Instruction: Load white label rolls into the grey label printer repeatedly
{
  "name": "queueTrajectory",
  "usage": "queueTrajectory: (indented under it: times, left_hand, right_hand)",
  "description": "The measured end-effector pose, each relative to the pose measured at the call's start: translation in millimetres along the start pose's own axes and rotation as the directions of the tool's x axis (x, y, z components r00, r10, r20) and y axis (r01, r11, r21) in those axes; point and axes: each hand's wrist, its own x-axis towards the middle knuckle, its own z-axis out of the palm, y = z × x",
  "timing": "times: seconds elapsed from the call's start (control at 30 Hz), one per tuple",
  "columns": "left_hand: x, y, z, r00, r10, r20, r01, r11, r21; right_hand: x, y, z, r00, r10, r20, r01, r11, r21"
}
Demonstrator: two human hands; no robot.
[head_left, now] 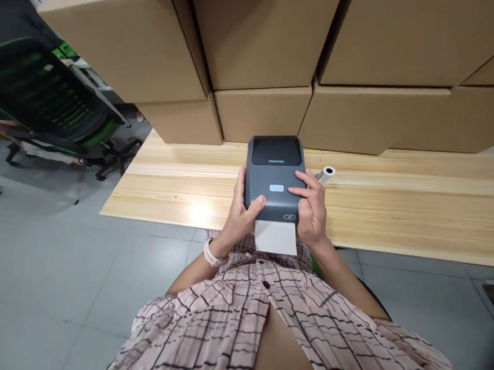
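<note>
A dark grey label printer [275, 176] sits at the near edge of a light wooden table [397, 218]. A white strip of label paper [276, 237] hangs out of its front slot. My left hand [240, 213] grips the printer's left side, thumb laid across the front face. My right hand [311, 206] holds the right side, fingers curled onto the top near a small pale button [276, 187]. Just behind my right hand lies a small white paper roll [326, 173] on the table.
Large cardboard boxes [261, 39] are stacked along the back of the table. A black and green office chair [50, 98] stands on the grey tiled floor at the left. My plaid shirt fills the lower view.
</note>
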Motion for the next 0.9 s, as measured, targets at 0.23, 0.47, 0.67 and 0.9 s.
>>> queueTrajectory:
  times: [0.23, 0.47, 0.67, 0.9]
  left_hand:
    - [-49, -1, -23.6, 0.937, 0.109, -0.331, -0.045, 0.980, 0.196]
    - [-51, 13, -22.3, 0.735, -0.530, 0.423, 0.599, 0.799, -0.040]
    - [-41, 15, -25.0, 0.750, -0.474, 0.461, 0.550, 0.834, -0.038]
    - [-39, 13, -48.3, 0.983, -0.159, -0.095, 0.164, 0.986, 0.039]
  right_hand:
    - [19, -2, -19, 0.962, -0.113, 0.247, 0.171, 0.958, -0.231]
    - [19, -3, -22, 0.952, -0.148, 0.266, 0.223, 0.935, -0.276]
    - [38, -14, -29, 0.889, -0.194, 0.415, 0.354, 0.866, -0.352]
    - [12, -17, -13, 0.986, -0.099, 0.134, 0.134, 0.949, -0.286]
